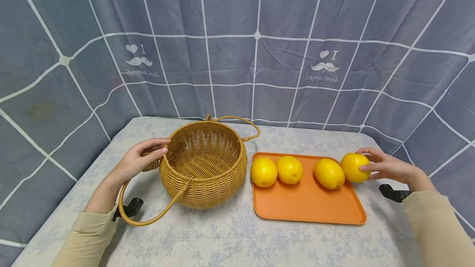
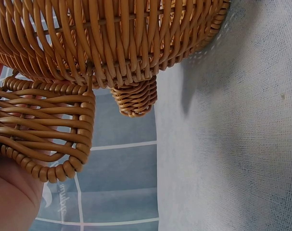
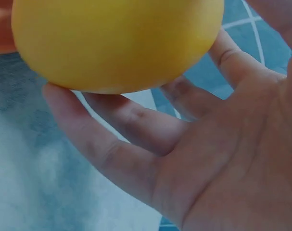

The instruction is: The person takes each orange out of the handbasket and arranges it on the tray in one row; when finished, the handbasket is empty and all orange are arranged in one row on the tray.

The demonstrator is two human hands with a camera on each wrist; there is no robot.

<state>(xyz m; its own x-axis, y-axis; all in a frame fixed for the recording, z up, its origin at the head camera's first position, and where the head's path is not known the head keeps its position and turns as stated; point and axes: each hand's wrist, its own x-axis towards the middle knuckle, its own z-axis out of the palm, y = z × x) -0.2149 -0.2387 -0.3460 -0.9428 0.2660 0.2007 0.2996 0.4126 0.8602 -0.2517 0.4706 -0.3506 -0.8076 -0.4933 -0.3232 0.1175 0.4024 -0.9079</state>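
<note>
A round wicker basket stands on the table, its inside bare to the woven bottom. My left hand grips its left rim, thumb and fingers at the edge. A woven tab on the basket's side lies against that palm in the left wrist view. At the right end of an orange tray, my right hand holds a yellow lemon between thumb and fingers. Its fingertips bend under the fruit in the right wrist view. Another lemon sits right beside the held one.
Two more lemons, a left one and its neighbour, rest on the tray's left part. One basket handle droops toward the front left, the other toward the right. A grey checked curtain hangs behind the pale patterned tablecloth.
</note>
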